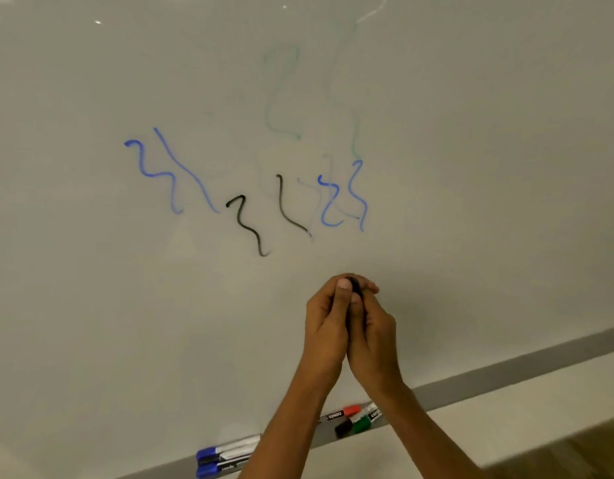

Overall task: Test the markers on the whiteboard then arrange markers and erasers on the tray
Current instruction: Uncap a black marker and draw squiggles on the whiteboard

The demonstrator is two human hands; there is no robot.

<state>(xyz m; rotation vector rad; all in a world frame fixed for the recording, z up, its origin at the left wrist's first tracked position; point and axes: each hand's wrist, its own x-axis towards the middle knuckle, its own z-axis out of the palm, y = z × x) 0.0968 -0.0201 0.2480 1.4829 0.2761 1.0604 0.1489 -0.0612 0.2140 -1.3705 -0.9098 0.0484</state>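
Both my hands, left [328, 321] and right [371, 326], clasp a black marker [354, 285] at centre frame. Blue, black and faint green squiggles show testing well along; arranging remains. Other markers [226, 456] lie on the grey tray [506, 371], lower frame.

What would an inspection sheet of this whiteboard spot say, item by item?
Surface: whiteboard bears blue, black and faint green squiggles.
Job's things: black marker held upright between both hands; blue-capped markers, red-capped marker, green-capped marker and a black-capped marker lie on the tray.
Clutter: nothing seen.
Grip: left hand and right hand both clasp the marker.
Cables: nothing seen.
Surroundings: wood floor at lower right.
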